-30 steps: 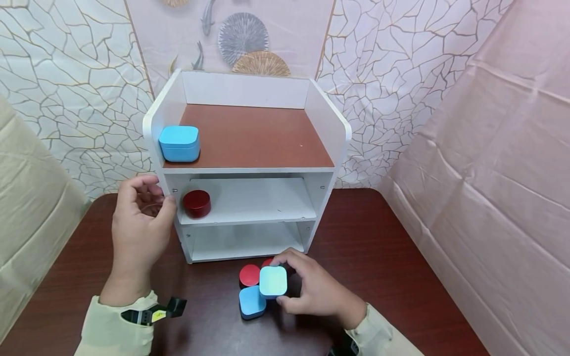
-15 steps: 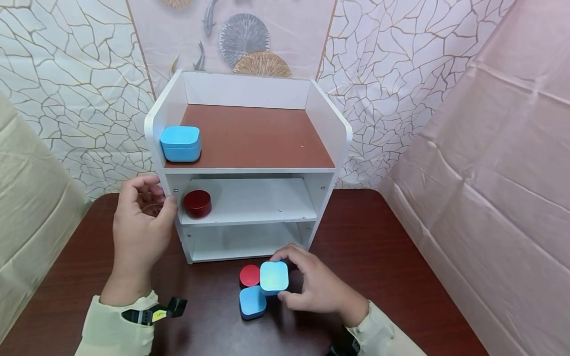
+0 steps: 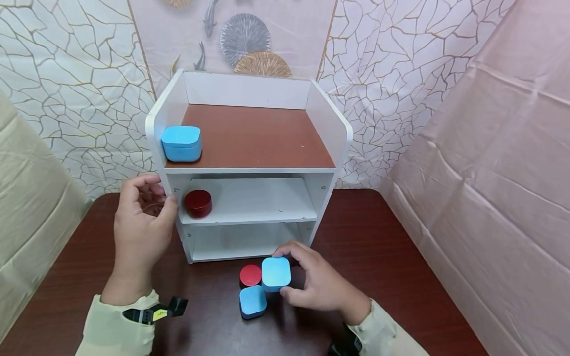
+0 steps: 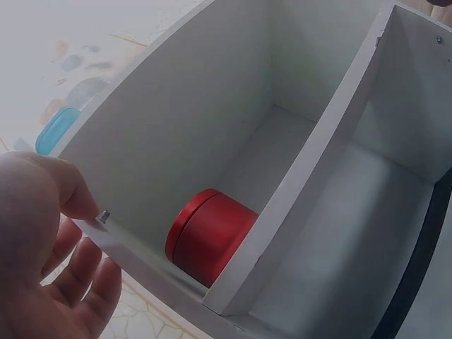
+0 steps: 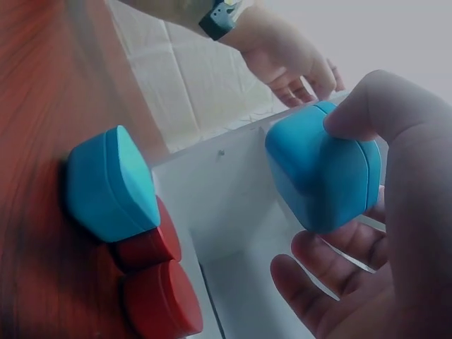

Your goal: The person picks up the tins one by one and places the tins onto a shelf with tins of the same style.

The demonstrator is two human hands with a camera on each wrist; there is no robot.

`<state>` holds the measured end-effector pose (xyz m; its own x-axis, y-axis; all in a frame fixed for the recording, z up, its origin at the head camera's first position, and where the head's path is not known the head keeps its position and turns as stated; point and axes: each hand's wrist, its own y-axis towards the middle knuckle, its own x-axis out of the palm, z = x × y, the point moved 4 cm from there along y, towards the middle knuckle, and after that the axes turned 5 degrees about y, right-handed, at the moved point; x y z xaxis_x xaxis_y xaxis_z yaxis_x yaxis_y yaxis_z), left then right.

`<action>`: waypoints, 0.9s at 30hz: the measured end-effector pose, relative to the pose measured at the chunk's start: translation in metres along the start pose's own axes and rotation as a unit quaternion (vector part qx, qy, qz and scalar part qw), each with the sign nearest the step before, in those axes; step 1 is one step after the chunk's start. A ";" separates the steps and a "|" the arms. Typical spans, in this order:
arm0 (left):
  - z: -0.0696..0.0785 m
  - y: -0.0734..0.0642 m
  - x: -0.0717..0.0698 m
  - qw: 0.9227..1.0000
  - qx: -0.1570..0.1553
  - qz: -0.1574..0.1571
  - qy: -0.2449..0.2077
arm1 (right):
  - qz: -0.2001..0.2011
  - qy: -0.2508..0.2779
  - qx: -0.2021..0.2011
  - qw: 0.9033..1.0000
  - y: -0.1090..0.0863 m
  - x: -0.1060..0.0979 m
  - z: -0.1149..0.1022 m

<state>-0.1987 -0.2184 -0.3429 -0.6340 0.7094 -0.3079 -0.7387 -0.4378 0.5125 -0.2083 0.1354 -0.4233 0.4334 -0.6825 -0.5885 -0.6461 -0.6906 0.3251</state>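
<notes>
1. Head view: the right hand (image 3: 320, 284) pinches a lidded blue box (image 3: 276, 272), a rounded square with a smooth, satin face. The box is in the air above the dark reddish-brown table (image 3: 209, 329), in front of the shelf unit (image 3: 329, 113).
2. Head view: just beyond its left edge, a second blue box (image 3: 252, 300) of the same shape and a round red container (image 3: 250, 274) rest on the glossy tabletop.
3. Head view: the shelf unit is smooth white board with curved upper corners and a flat brown top panel (image 3: 262, 136). A wider blue box (image 3: 181, 144) sits on that panel by the left side wall; a dark red cylinder (image 3: 198, 203) stands on the middle shelf below.
4. Head view: the left hand (image 3: 144, 230) is at the unit's left side, fingers loosely bent, thumb apart from them.
5. Left wrist view: the thumb tip lies at the white panel's front edge, by a small metal peg (image 4: 103, 216); whether it presses cannot be told. The cylinder shows a metallic sheen and a lid seam.
6. Right wrist view: thumb and fingertips clamp opposite sides of the held box. A second red container (image 5: 162, 300) stands beside the first.
</notes>
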 end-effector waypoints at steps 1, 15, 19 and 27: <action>0.000 0.000 0.000 1.000 0.000 0.000 0.000 | 0.001 -0.001 -0.003 1.000 0.001 -0.001 -0.001; 0.001 0.000 -0.001 1.000 0.003 -0.003 -0.006 | 0.012 -0.010 -0.009 1.000 0.006 -0.012 -0.013; 0.001 0.000 -0.001 1.000 0.004 -0.003 -0.004 | 0.015 -0.009 -0.010 1.000 0.008 -0.015 -0.018; 0.001 0.000 0.000 1.000 0.004 -0.003 -0.005 | 0.021 0.006 -0.012 1.000 0.011 -0.021 -0.026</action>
<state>-0.1984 -0.2183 -0.3423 -0.6270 0.7179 -0.3023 -0.7407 -0.4295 0.5166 -0.2081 0.1354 -0.3881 0.4143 -0.7131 -0.5655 -0.6482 -0.6674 0.3666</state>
